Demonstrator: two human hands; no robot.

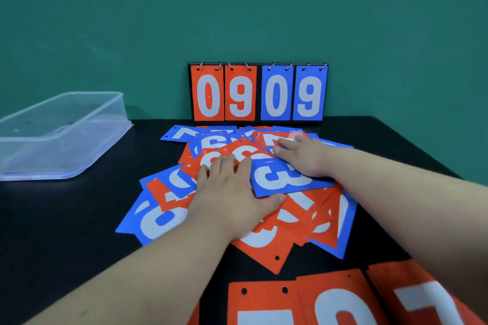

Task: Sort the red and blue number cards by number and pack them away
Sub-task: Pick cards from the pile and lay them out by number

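Nearest red cards [264,298] partly off bottom edge

You are getting a bright, evenly lit view; the light is falling soft and diffuse, and its source is not showing. The green wall [237,8] behind the scoreboard [258,92] is darkening toward the upper corners. Left of the scoreboard, the clear tub [60,134] is catching pale highlights along its rim. In front of the scoreboard, your left hand [229,192] and right hand [301,155] are throwing only faint shadows on the cards [280,179]. The whole picture is looking slightly soft, and the wide lens is stretching the red cards nearest you [330,303].
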